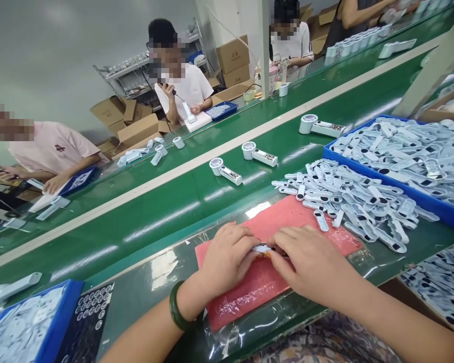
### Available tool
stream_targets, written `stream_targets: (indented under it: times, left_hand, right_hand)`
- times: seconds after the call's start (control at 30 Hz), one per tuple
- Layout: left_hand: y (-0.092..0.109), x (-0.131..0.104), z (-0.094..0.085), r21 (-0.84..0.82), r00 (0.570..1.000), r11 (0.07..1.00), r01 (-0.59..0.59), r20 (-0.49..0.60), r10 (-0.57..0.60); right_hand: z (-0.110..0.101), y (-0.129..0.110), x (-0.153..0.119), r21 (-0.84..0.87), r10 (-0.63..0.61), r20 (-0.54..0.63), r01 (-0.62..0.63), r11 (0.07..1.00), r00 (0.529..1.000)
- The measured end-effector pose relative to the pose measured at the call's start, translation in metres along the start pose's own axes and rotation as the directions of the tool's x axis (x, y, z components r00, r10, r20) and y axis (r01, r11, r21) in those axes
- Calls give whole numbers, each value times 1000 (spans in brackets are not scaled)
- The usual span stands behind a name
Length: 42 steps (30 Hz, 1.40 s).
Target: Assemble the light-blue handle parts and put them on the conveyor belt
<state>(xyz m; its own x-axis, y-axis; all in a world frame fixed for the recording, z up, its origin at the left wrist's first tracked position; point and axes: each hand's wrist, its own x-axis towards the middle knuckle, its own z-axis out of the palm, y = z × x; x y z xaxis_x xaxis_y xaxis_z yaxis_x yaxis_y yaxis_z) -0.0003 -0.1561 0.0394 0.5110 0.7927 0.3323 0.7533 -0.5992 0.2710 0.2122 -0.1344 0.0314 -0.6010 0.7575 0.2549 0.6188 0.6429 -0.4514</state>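
Over a pink mat [245, 297] in front of me, my left hand [232, 252] and my right hand [306, 259] come together, both closed on one small light-blue plastic part [262, 248]. Most of that part is covered by my fingers, so its full shape cannot be made out. A dark green bangle [177, 307] circles my left wrist. Just beyond my right hand, a heap of light-blue plastic handle pieces [348, 196], several with dark oval windows, spills onto the mat's far right corner.
A blue tray [431, 214] full of similar pieces stands at the right, another blue tray [55, 322] at the lower left beside a black sticker sheet [87, 317]. Handheld devices [263, 155] lie on the green conveyor belt [166, 212]. Co-workers [189, 83] sit across it. A slanted post [431, 75] rises at right.
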Motion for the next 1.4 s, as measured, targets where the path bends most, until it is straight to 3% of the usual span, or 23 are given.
stream_targets:
  times: [0.2,0.4,0.57,0.7,0.83,0.97,1.23,1.4]
  left_hand:
    - [-4,6,-5,-64,995,996,55,89,-49]
    - [-5,-1,-12,-117,1000,993,26,-4,-27]
    - [-1,-4,-9,-127,998,990,63,0,-64]
    - [4,-1,-8,-196,988,969,152,29,-150]
    - [5,4,-10,-234,976,948,215,88,-199]
    - [8,1,-13,-243,977,948,207,92,-190]
    - [31,-22,-9,-79,985,984,162,79,-156]
    - [35,-21,-1,-98,981,976,195,39,-192]
  right_hand:
    - [11,7,0,-67,-156,-84,150,986,984]
    - [15,10,1,-56,-177,-163,170,984,971]
    - [11,9,1,27,-143,-131,147,989,981]
    - [15,13,0,188,-76,-112,97,977,991]
    - [21,22,1,415,1,-56,22,910,998]
    - [22,24,-3,530,30,32,-42,847,999]
    - [21,10,-19,515,11,100,-61,855,995]
    - [19,10,-12,503,23,123,-82,861,992]
